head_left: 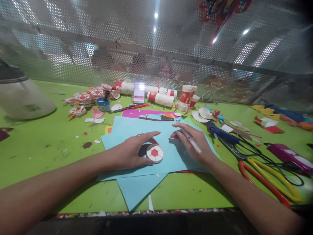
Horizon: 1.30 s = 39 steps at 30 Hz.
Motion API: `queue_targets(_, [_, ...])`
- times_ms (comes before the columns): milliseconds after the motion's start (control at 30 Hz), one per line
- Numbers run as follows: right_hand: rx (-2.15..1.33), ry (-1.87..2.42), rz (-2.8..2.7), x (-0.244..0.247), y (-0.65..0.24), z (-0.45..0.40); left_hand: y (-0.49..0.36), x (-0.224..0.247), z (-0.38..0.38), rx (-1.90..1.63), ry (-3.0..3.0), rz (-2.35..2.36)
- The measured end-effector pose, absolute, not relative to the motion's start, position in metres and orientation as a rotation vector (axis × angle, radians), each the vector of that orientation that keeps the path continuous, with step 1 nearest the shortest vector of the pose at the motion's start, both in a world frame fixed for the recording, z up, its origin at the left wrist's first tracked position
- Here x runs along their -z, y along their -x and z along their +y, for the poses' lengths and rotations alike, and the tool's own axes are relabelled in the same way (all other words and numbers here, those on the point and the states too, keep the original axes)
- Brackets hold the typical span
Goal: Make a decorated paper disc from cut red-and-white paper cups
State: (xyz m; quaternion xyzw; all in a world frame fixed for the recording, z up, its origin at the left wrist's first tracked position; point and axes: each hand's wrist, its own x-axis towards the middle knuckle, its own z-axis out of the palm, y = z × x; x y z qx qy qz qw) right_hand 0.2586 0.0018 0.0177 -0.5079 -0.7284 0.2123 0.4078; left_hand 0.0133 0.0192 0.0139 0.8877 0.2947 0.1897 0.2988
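My left hand (132,148) rests on light-blue paper sheets (127,130). Its thumb and curled fingers close around a small round white disc (155,153) with a red hexagon and black lines, like a football pattern; the index finger points outward. My right hand (193,140) hovers over the right part of the same paper, holding a slim pale pen (192,141) whose tip is hidden by the fingers. A gap separates the pen hand from the disc.
Scissors with red and yellow handles (264,182) and a blue glue gun (223,133) lie at right. Behind the paper are another pair of scissors (137,106), a phone (139,92), stacked paper cups (161,99) and a blue jar (104,104). Red-and-white crafts (83,97) stand back left.
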Motion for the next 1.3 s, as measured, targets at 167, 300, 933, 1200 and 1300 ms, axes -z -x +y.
queue_targets(167, [-0.244, 1.321, -2.015, -0.009, -0.267, 0.013, -0.014, -0.012, 0.021, -0.493, -2.303, 0.800])
queue_targets(300, [-0.198, 1.328, -2.075, 0.001, -0.268, 0.019, -0.014, -0.011, 0.021, -0.503, -2.292, 0.802])
queue_targets(933, [-0.034, 1.435, -2.066, 0.004, -0.261, 0.019, -0.020, -0.008, 0.016, -0.532, -2.457, 0.849])
queue_targets(1200, [0.134, 1.641, -2.084, 0.002, -0.272, 0.026, -0.018, -0.007, 0.019, -0.552, -2.480, 0.805])
queue_targets(1300, [0.196, 1.716, -2.119, 0.004, -0.273, 0.029, -0.019, -0.005, 0.020, -0.555, -2.454, 0.835])
